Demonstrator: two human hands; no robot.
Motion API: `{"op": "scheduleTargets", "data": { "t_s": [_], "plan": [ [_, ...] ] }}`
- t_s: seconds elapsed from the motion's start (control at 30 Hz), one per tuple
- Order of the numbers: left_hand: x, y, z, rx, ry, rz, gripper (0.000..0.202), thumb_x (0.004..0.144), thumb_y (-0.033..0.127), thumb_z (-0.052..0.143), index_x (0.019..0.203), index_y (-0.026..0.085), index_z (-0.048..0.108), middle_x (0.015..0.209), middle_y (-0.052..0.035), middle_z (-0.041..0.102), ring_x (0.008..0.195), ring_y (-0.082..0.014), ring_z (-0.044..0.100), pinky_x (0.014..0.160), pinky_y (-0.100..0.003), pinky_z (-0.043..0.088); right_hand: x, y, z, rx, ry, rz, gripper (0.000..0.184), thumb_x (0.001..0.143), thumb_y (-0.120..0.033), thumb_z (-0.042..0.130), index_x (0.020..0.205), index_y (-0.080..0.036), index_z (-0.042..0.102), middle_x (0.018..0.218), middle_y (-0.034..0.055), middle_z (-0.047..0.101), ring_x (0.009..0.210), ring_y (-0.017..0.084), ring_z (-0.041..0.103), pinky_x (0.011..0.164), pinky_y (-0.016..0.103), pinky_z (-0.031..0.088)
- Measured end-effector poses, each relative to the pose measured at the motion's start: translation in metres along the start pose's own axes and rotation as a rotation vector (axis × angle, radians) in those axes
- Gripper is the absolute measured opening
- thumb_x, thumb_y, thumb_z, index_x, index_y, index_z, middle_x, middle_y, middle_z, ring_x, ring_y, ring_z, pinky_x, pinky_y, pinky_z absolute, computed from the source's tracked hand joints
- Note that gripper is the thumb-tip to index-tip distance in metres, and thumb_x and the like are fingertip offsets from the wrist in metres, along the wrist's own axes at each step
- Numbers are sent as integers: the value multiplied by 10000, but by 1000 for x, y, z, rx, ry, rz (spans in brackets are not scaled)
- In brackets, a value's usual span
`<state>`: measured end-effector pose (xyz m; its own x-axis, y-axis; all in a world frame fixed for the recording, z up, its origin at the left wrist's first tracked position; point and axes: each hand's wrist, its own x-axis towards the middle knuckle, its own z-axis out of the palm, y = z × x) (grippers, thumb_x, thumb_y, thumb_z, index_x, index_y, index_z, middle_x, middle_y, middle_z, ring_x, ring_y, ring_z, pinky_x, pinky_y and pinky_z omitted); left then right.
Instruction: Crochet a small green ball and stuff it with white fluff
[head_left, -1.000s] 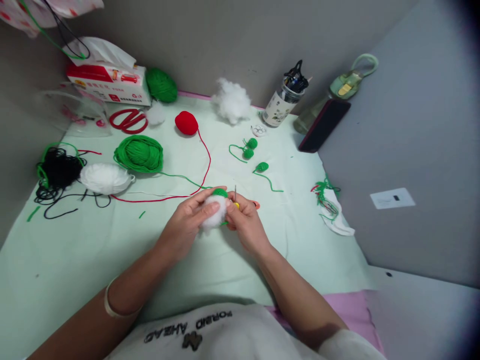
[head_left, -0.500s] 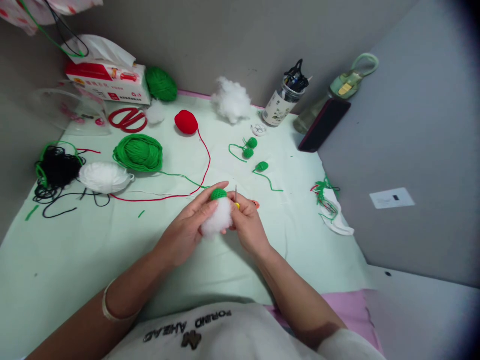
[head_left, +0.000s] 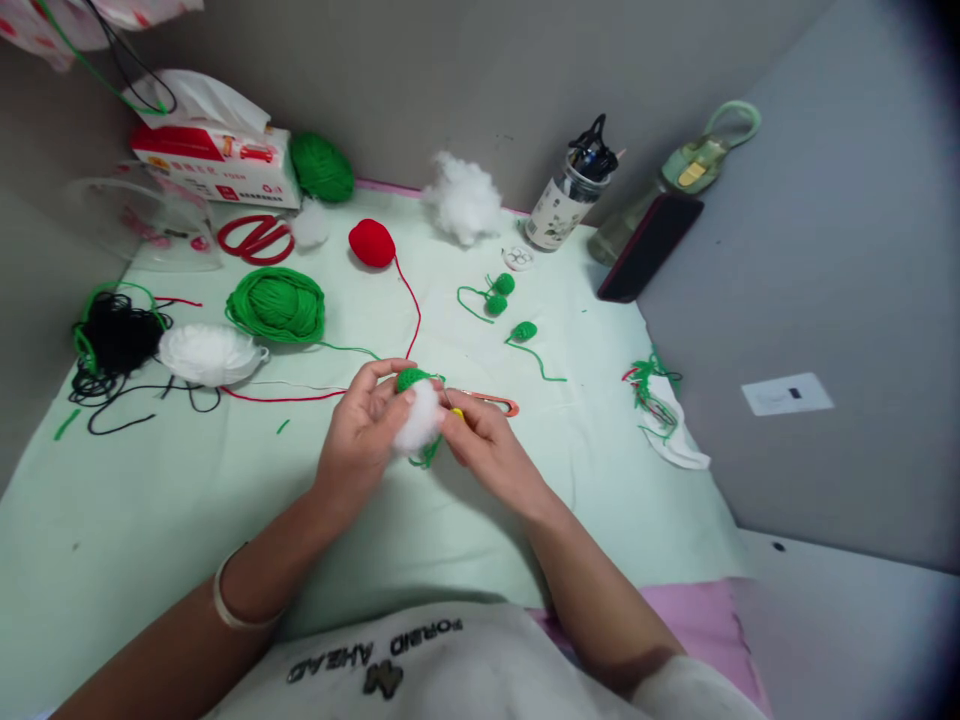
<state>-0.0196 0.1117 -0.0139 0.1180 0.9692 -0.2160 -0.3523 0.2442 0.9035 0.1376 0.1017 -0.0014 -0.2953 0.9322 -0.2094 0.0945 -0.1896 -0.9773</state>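
My left hand [head_left: 358, 432] is closed round a small green crocheted piece [head_left: 411, 378] and a tuft of white stuffing [head_left: 418, 418]. The stuffing bulges below the green rim, and some green yarn [head_left: 426, 456] hangs under it. In my right hand [head_left: 480, 438] is a thin metal tool with a yellow handle [head_left: 457, 412]; its tip lies close against the stuffing and the green edge. Fingers hide most of the handle, so its exact kind cannot be made out. Just beyond my right hand, an orange-handled crochet hook [head_left: 511, 407] lies on the table.
Balls of green [head_left: 276, 305], white [head_left: 212, 355] and red yarn [head_left: 372, 244] lie to the left, near red scissors [head_left: 256, 240] and tangled black yarn [head_left: 120, 335]. Small green crocheted balls [head_left: 525, 331] and a stuffing heap [head_left: 465, 200] lie beyond. A jar [head_left: 559, 212] and phone [head_left: 651, 248] stand at the back right.
Both hands have shifted a little left with the piece. The tool has tilted from upright toward the stuffing. Green yarn now shows beneath, and more of the orange-handled hook is uncovered.
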Motion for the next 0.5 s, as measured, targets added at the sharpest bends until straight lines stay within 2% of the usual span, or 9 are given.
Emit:
{"op": "scheduleTargets", "data": {
  "t_s": [0.1,0.2,0.27,0.37,0.43,0.5],
  "plan": [
    [1,2,-5,63,17,19,320,869,371,737,1097,210,582,977,-56,751,760,-180,678,664,-274,488,-6,-9,-9,-90,104,-43,312,1024,-486,509,991,-200,629,665,-58,430,555,97,348,544,259,283],
    [1,1,-8,184,33,30,277,891,377,702,1095,201,637,986,-55,738,745,-172,642,641,-267,452,-10,-14,-14,8,186,-77,314,1048,-456,464,1017,-202,646,671,-50,503,518,88,353,508,253,292],
    [0,1,-9,273,39,55,256,899,364,675,1095,199,667,1022,-55,730,790,-185,642,671,-276,460,-13,-18,-15,77,129,-55,297,1042,-430,478,1034,-201,667,617,-53,536,493,91,381,489,245,300],
    [0,1,-8,381,40,112,234,914,341,638,1098,204,678,1061,-51,728,895,-208,653,783,-301,485,-16,-21,-13,133,-40,27,275,1031,-372,490,1080,-196,695,513,-70,521,463,98,413,494,238,334],
    [-1,3,-7,452,36,137,240,921,335,620,1115,207,679,1065,-50,732,934,-216,656,836,-311,485,-16,-22,-11,178,-129,89,270,1022,-341,490,1078,-192,708,482,-82,491,437,89,387,483,233,320],
    [-2,4,-6,512,26,127,276,928,340,602,1160,211,679,1044,-46,735,907,-215,654,813,-310,483,-14,-21,-10,237,-173,138,263,1009,-318,495,1049,-180,715,455,-95,450,411,77,337,462,228,280]
  ]
}}
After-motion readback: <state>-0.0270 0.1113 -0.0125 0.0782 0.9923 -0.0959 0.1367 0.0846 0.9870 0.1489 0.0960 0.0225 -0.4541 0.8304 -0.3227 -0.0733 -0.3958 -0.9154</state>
